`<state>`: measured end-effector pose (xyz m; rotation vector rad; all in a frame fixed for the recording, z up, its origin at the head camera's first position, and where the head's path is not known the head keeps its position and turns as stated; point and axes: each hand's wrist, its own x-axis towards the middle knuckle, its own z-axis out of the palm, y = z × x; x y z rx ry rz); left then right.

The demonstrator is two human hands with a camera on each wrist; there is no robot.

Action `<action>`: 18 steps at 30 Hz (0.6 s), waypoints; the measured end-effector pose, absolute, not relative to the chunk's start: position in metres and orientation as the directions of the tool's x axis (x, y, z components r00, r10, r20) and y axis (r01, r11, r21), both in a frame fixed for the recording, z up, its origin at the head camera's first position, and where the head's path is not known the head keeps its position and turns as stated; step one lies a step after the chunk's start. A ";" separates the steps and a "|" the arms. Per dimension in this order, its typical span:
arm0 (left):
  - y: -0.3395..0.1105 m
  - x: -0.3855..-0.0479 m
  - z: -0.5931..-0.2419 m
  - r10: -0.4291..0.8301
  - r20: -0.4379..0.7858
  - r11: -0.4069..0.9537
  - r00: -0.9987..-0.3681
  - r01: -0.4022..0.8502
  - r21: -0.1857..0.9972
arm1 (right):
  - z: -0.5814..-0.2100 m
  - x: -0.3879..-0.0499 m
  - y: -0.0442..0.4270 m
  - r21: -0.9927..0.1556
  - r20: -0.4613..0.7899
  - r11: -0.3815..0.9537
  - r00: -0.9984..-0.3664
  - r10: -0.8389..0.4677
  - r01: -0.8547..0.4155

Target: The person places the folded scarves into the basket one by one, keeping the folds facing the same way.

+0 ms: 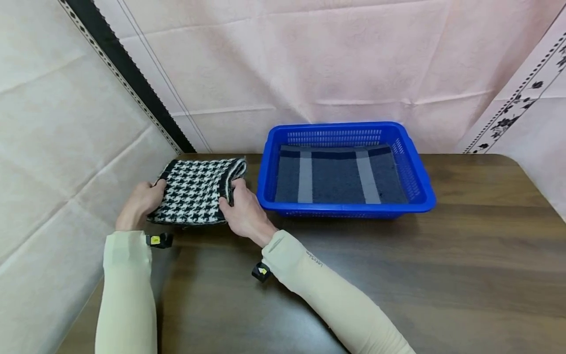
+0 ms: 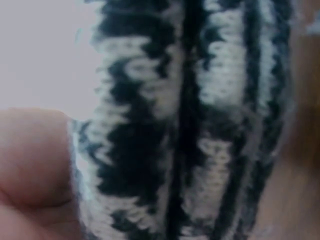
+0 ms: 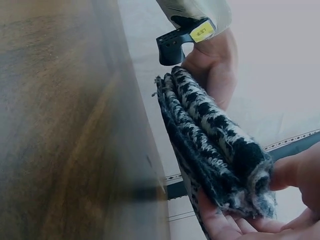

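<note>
A folded black-and-white houndstooth scarf (image 1: 194, 191) is held up between both hands, at the left end of the table. My left hand (image 1: 143, 199) grips its left edge, thumb on top. At the right edge, where the folds show, my right hand (image 1: 243, 209) pinches the layers between thumb and fingers. Close up in the left wrist view, the knitted layers (image 2: 135, 125) fill the middle, with part of a hand (image 2: 35, 175) beside them. The right wrist view shows the stacked folds of the scarf (image 3: 215, 135) from the side, gripped at both ends.
Right of the hands stands a blue plastic basket (image 1: 345, 208) with a folded dark grey cloth (image 1: 333, 177) with lighter stripes lying in it. Both are on a brown wooden table (image 1: 464, 255). Pale patterned cloth (image 1: 353, 59) hangs behind the table and along the left side.
</note>
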<state>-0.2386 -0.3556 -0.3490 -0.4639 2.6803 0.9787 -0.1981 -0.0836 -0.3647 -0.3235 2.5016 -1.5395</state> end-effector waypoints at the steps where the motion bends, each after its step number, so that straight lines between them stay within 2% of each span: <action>1: -0.356 -0.238 -0.348 -0.208 -0.329 0.727 -0.921 -0.371 0.578 | -0.364 -0.198 -0.084 -0.894 -0.043 0.438 -0.958 -0.283 -0.090; 18: -0.357 -0.232 -0.340 -0.168 -0.290 0.732 -0.942 -0.317 0.603 | -0.358 -0.195 -0.075 -0.896 0.015 0.417 -0.949 -0.315 -0.153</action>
